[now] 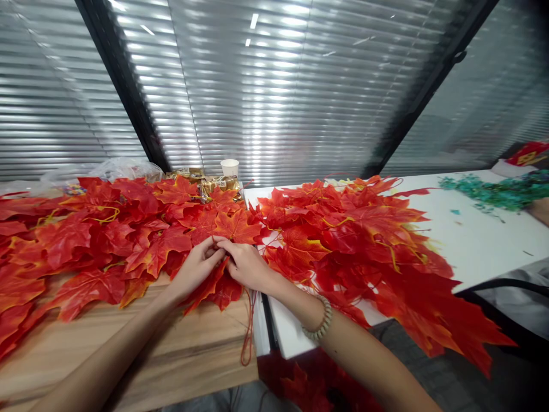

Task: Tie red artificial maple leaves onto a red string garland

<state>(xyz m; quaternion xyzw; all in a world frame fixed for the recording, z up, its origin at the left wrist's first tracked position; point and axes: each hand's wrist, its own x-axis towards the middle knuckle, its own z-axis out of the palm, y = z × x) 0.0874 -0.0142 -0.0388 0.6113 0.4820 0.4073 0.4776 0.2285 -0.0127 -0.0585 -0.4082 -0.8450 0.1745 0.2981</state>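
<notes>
My left hand [198,268] and my right hand [245,264] meet at the middle of the view, fingertips pinched together at the stem end of a red maple leaf. The pinched part is small and mostly hidden by my fingers. Artificial red-orange maple leaves [163,246] are heaped behind and left of my hands, with some hanging just below them. A second heap of red leaves [364,229] lies to the right. From beneath my right hand, a thin red cord [247,337] trails in a loop over the wooden table's edge.
The wooden table [171,355] adjoins a white table [476,240]. A paper cup [230,167], gold packets [219,186] and a clear plastic bag [126,169] stand behind the leaves. Teal foliage [501,189] lies far right. Blinds [274,86] rise behind; more leaves lie below the tables.
</notes>
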